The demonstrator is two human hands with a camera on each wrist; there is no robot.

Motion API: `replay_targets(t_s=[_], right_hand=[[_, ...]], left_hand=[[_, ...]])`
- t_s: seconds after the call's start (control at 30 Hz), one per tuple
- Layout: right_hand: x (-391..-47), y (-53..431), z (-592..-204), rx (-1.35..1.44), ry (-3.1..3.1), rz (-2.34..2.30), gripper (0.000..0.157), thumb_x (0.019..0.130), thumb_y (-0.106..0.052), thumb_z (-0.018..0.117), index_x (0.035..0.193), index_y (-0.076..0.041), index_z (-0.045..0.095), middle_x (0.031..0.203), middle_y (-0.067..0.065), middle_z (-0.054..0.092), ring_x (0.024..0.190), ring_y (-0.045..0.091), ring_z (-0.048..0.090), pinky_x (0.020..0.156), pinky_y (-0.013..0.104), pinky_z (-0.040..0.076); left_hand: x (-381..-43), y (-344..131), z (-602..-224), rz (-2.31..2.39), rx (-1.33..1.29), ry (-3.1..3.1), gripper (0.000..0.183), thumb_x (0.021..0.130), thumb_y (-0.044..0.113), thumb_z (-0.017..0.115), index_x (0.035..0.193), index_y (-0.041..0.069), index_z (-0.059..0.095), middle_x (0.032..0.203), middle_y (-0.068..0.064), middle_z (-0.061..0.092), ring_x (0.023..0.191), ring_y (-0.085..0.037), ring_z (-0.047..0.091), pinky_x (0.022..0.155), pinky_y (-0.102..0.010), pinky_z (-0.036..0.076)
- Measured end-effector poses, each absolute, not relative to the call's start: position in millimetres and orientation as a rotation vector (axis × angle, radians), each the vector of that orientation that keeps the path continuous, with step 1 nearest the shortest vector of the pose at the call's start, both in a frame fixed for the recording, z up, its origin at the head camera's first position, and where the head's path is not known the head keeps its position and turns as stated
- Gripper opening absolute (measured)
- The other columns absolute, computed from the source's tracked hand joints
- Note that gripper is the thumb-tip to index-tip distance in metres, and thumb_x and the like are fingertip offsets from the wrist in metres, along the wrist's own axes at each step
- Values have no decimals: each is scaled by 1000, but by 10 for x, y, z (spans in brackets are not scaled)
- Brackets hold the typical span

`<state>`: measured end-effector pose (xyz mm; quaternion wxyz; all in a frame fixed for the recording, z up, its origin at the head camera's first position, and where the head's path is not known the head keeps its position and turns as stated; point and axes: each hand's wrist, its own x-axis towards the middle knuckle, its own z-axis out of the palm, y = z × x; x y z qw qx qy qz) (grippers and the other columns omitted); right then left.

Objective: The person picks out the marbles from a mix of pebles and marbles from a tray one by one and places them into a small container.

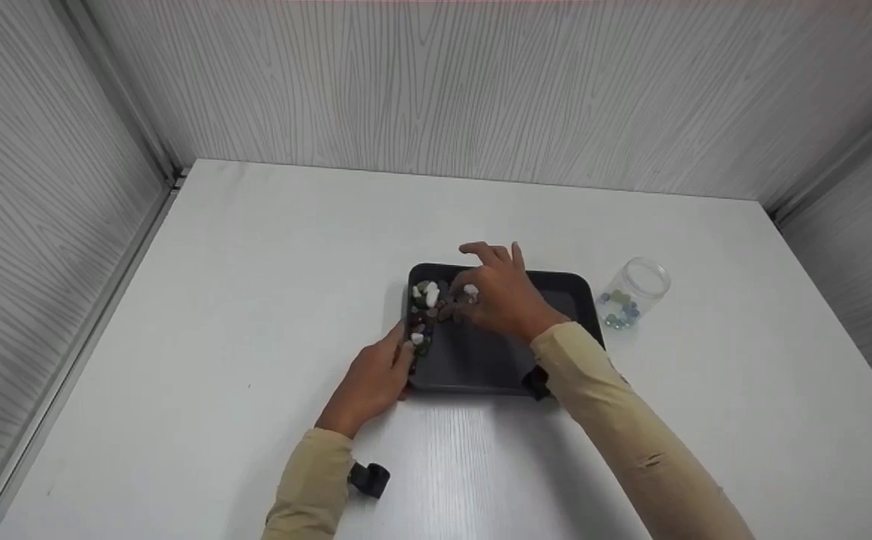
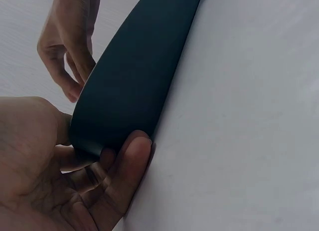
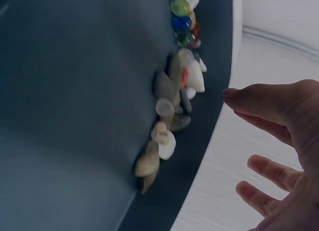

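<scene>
A black rectangular tray (image 1: 499,367) rests on the white table. My left hand (image 1: 376,375) grips its left side, fingers curled at the near left corner (image 2: 87,148). Over the tray's far left part my right hand (image 1: 507,296) bends down, thumb and forefinger curved apart and other fingers spread. Nothing shows between its fingertips in the right wrist view, where the hand (image 3: 279,141) is beside the rim. Pebbles (image 1: 430,294) in white, grey and brown lie along the tray wall. Among them are glass marbles, including a blue one (image 3: 182,23) and a yellow-green one (image 3: 180,7).
Right of the tray, a clear plastic jar (image 1: 645,277) lies tilted on the table, with several glass marbles (image 1: 619,311) inside. Wood-grain panels (image 1: 436,90) stand behind the table and at both sides. A black wrist camera (image 1: 370,478) juts from the left sleeve.
</scene>
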<state>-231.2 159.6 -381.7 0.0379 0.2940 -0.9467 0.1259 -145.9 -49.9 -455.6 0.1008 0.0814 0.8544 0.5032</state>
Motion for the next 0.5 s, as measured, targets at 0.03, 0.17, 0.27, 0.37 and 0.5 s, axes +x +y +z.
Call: replay_targets(t_s=[0.03, 0.17, 0.27, 0.37, 0.5], right_hand=[[-2309, 1572, -3837, 909, -2910, 381, 15, 86, -17, 83, 100, -14, 81, 150, 15, 46, 134, 41, 43, 112, 73, 13], [-2302, 1501, -3900, 937, -2932, 385, 11, 87, -19, 82, 97, -17, 82, 151, 14, 46, 137, 38, 41, 112, 74, 12], [-2295, 1453, -3935, 948, -2965, 401, 10, 87, -17, 81, 97, -16, 82, 151, 14, 46, 140, 37, 38, 112, 73, 10], [-2290, 1399, -3972, 961, -2996, 387, 12, 87, -16, 81, 100, -16, 82, 151, 14, 45, 141, 37, 37, 113, 72, 9], [-2285, 1342, -4019, 982, -3015, 328, 14, 88, -18, 80, 102, -17, 82, 151, 13, 44, 140, 39, 38, 112, 73, 12]], left_hand=[[-1460, -497, -4559, 1488, 242, 2524, 55, 111, 23, 38, 162, 8, 23, 95, -6, 65, 64, -14, 64, 84, -44, 52], [-1473, -491, -4561, 1487, 252, 2524, 55, 111, 24, 38, 162, 8, 22, 93, -6, 64, 63, -14, 64, 84, -43, 52], [-1474, -485, -4548, 1481, 251, 2527, 56, 111, 25, 38, 162, 10, 22, 91, -5, 64, 63, -14, 64, 82, -42, 52], [-1473, -487, -4549, 1485, 251, 2527, 56, 111, 24, 38, 163, 12, 22, 91, -5, 64, 63, -14, 64, 79, -41, 52], [-1483, -491, -4561, 1484, 258, 2528, 55, 111, 22, 38, 162, 10, 22, 86, -5, 63, 62, -14, 64, 78, -40, 52]])
